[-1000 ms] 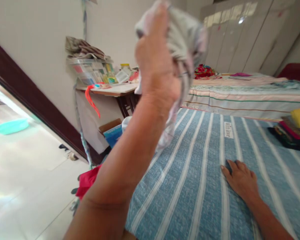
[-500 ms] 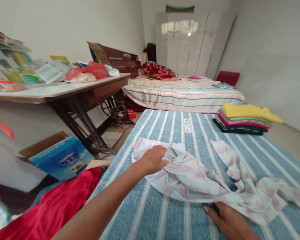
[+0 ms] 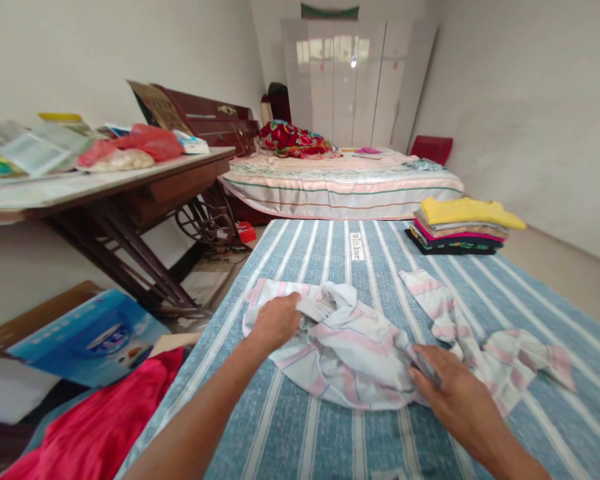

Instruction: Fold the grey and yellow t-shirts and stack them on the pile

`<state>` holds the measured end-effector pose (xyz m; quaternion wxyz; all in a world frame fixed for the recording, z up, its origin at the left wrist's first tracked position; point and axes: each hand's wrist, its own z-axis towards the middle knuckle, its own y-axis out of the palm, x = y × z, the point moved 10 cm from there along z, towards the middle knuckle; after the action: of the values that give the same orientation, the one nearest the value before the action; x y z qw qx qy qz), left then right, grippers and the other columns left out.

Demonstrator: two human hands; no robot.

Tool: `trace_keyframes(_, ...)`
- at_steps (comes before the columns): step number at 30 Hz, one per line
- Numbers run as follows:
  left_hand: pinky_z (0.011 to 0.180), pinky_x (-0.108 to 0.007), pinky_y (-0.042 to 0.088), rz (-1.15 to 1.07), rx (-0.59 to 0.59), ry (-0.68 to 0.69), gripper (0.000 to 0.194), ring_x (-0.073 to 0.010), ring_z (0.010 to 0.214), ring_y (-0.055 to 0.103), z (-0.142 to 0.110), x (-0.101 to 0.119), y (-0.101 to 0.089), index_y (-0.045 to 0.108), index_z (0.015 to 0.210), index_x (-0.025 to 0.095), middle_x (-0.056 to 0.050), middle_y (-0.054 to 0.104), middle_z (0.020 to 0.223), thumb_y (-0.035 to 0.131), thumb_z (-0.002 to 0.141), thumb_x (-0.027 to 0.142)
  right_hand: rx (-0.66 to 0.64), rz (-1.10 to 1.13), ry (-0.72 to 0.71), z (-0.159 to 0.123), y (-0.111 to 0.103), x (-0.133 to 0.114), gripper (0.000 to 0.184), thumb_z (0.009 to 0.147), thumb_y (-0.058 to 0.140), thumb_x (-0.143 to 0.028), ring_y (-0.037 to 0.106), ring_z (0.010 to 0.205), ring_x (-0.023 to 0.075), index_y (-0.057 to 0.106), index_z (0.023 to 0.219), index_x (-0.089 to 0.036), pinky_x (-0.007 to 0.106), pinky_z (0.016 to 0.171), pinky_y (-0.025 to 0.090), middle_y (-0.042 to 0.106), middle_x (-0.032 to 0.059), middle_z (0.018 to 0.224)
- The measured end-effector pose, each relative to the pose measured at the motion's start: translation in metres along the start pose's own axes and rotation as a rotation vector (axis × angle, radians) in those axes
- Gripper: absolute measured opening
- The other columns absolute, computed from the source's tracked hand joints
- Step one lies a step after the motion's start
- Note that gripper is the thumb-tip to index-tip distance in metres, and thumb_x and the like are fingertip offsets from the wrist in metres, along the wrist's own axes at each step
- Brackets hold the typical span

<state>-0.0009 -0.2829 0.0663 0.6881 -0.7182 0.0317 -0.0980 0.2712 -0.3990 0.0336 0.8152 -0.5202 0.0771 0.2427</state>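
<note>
A crumpled white shirt (image 3: 355,340) with pink stripes lies across the blue striped cloth (image 3: 300,440) in front of me. One long sleeve reaches up and another trails off to the right. My left hand (image 3: 279,321) is closed on the shirt's upper left part, near what looks like its collar. At the lower right of the shirt body, my right hand (image 3: 453,393) has a fold of the fabric between thumb and fingers. Its fingertips are partly hidden by the cloth.
A stack of folded clothes (image 3: 460,230), yellow on top, sits at the far right. Red fabric (image 3: 110,420) and a blue box (image 3: 90,340) are at the lower left. A cluttered sewing-machine table (image 3: 180,173) stands left; a bed (image 3: 350,193) lies beyond.
My right hand has come up from below the shirt's lower edge and now grips the fabric. My left hand has closed on the upper left part, lifting it slightly. The view has turned right.
</note>
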Motion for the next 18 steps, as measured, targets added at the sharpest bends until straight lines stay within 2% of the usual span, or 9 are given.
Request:
trace_keyframes(2,0.072,-0.03,0.045,-0.146,0.053,0.003,0.026,-0.0216,0.084,0.063,-0.001,0.005,-0.023,0.062,0.088,0.016,-0.008,0.068,0.084,0.037,0.079,0.017,-0.066,-0.066,0.007,0.0,0.018,0.009,0.033,0.083,0.05,-0.037,0.06,0.096,0.0264,0.061,0.107,-0.017,0.041,0.084,0.05,0.065,0.0114,0.103)
trace_keyframes(5,0.057,-0.022,0.042,-0.535,0.092,0.02,0.023,-0.0153,0.066,0.058,-0.009,0.019,-0.052,0.062,0.071,0.017,0.001,0.062,0.067,0.043,0.076,0.03,-0.107,-0.057,0.031,-0.004,0.033,0.015,0.028,0.081,0.05,-0.036,0.058,0.099,0.0286,0.064,0.096,-0.016,0.043,0.085,0.047,0.063,0.0138,0.105)
trace_keyframes(6,0.053,-0.021,0.039,-0.635,0.077,0.025,0.023,-0.0138,0.059,0.055,-0.012,0.025,-0.056,0.062,0.068,0.017,0.003,0.059,0.061,0.045,0.074,0.032,-0.127,-0.02,0.044,-0.006,0.035,0.015,0.026,0.082,0.049,-0.035,0.058,0.098,0.028,0.064,0.091,-0.017,0.042,0.085,0.047,0.063,0.0131,0.104)
trace_keyframes(8,0.05,-0.021,0.037,-0.698,0.03,0.05,0.024,-0.012,0.053,0.05,-0.016,0.036,-0.056,0.061,0.064,0.016,0.004,0.055,0.056,0.047,0.072,0.033,-0.201,0.093,0.09,-0.008,0.038,0.016,0.023,0.083,0.048,-0.035,0.06,0.088,0.0241,0.063,0.082,-0.018,0.036,0.078,0.048,0.064,0.0089,0.094)
trace_keyframes(12,0.057,-0.024,0.039,-0.5,-0.009,0.095,0.024,-0.0155,0.062,0.055,-0.012,0.043,-0.043,0.06,0.061,0.017,0.0,0.06,0.062,0.043,0.073,0.028,-0.315,0.333,0.285,-0.012,0.031,0.028,0.031,0.084,0.047,-0.045,0.054,0.061,0.016,0.062,0.075,-0.019,0.024,0.056,0.043,0.056,-0.0009,0.063)
trace_keyframes(15,0.064,-0.027,0.041,-0.318,-0.026,0.063,0.023,-0.0192,0.073,0.06,-0.005,0.034,-0.031,0.061,0.067,0.017,-0.004,0.065,0.072,0.04,0.075,0.024,-0.25,0.48,0.401,-0.011,0.014,0.041,0.037,0.08,0.052,-0.051,0.054,0.064,0.017,0.067,0.084,-0.018,0.024,0.056,0.043,0.058,-0.0004,0.068)
trace_keyframes(18,0.075,-0.031,0.044,-0.223,-0.024,0.053,0.028,-0.0224,0.085,0.062,-0.011,0.035,-0.025,0.061,0.096,0.015,-0.009,0.068,0.092,0.044,0.075,0.02,-0.154,0.585,0.498,-0.011,0.001,0.052,0.04,0.075,0.058,-0.053,0.054,0.065,0.0178,0.069,0.088,-0.017,0.024,0.055,0.043,0.06,0.0,0.069)
